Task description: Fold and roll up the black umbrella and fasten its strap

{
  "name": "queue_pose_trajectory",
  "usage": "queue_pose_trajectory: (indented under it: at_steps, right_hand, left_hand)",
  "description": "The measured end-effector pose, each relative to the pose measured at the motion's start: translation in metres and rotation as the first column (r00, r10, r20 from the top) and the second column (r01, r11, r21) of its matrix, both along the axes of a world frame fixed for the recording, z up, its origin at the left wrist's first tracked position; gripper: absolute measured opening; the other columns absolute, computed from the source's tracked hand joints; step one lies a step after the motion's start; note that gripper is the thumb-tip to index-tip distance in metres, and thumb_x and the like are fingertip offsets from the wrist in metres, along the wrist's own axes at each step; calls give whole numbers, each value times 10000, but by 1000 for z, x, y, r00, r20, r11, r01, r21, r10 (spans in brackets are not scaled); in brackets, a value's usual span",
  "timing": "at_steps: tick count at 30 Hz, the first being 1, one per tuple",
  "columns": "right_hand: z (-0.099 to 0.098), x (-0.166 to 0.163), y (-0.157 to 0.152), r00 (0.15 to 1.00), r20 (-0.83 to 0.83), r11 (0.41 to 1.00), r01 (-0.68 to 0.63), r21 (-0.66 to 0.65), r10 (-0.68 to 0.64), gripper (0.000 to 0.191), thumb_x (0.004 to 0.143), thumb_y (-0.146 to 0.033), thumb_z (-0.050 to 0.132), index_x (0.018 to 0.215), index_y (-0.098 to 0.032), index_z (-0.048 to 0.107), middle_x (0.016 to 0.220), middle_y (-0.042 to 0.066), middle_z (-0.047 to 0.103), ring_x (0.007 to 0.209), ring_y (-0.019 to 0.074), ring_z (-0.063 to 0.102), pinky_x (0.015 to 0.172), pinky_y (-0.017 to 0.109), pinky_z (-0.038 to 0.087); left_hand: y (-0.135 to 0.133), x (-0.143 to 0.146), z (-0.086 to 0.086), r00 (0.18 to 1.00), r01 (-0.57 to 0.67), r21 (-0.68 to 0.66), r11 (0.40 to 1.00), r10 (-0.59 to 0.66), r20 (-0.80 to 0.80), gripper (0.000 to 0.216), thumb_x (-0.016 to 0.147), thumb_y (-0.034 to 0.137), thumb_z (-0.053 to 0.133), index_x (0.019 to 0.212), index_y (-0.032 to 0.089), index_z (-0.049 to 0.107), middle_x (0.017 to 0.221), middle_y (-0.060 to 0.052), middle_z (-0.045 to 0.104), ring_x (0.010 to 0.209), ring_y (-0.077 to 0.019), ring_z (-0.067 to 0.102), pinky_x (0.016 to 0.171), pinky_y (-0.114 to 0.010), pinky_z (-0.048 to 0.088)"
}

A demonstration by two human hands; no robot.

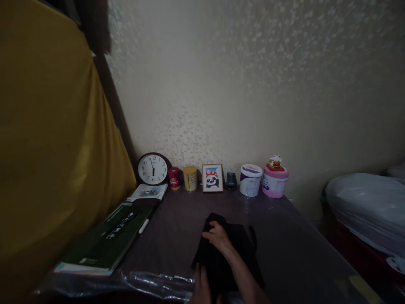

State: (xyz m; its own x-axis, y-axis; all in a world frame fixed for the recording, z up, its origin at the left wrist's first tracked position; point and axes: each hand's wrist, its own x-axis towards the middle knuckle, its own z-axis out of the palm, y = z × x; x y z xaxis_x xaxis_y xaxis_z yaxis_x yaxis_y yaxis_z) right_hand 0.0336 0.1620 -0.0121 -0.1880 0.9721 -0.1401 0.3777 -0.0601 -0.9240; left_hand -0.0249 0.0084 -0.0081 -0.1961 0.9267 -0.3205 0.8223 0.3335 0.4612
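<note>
A black piece of cloth (234, 257) lies in front of me near the table's front edge; a narrow strap-like strip curls at its right side. It is too dark to tell if it is a bag or a garment. My right hand (219, 238) reaches across it, with thumb and curled fingers gripping the raised fabric at its upper left. Down at the lower left corner, my left hand (201, 285) rests on the cloth's edge with its fingers stretched out; part of it is cut off by the frame.
A green book (104, 240) with pens lies left, beside a yellow curtain (57, 139). Along the wall stand a clock (153, 169), red can (174, 178), yellow-lidded container (190, 179), panda picture (212, 178), small black object (230, 180), white tub (250, 180) and pink tub (274, 183) bearing a figurine.
</note>
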Motion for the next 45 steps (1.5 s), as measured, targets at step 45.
queue_pose_trajectory:
  at_steps: [45]
  right_hand:
    - [17,15,43,881,474,768,-306,562,5,297,862,-204,426,1109,-187,591,1268,97,532,1259,219,371,1076,451,152]
  left_hand:
    - [10,4,7,999,36,-212,977,-42,-22,688,825,211,387,1381,127,-10,1021,-172,666,924,-267,634,741,-349,452]
